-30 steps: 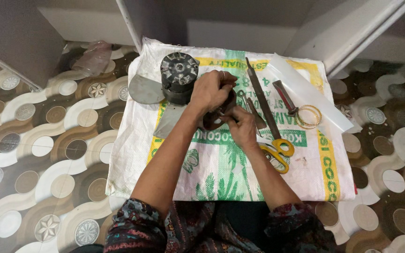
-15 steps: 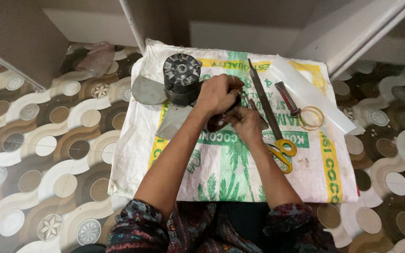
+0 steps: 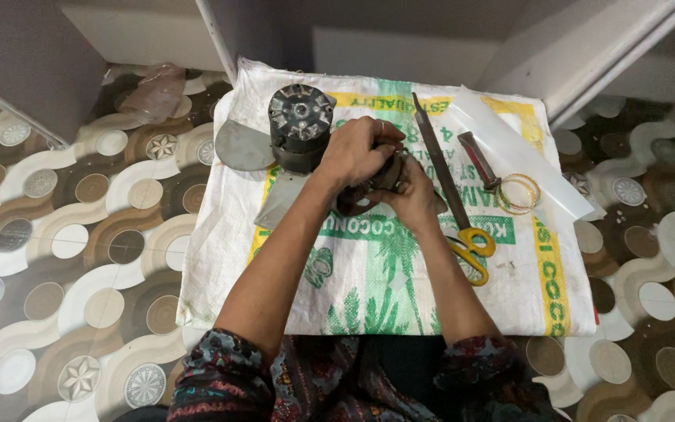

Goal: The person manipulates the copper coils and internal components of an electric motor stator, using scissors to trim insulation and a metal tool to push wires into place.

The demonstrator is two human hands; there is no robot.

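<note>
Both hands, left hand [image 3: 361, 148] and right hand [image 3: 416, 187], are gripping a dark metal part [image 3: 369, 191] beside the fan motor [image 3: 300, 125], best keeping it steady on the sack [image 3: 400, 297].

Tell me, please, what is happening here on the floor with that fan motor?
A person sits on a patterned floor at a white woven sack spread out as a work mat. Both hands meet over a small dark part beside a dark fan motor with grey blades: the left hand covers it from above and the right hand grips it from the side. What the part is cannot be told. To the right lie a long metal file, yellow-handled scissors, a small red-handled tool and a ring of wire.
</note>
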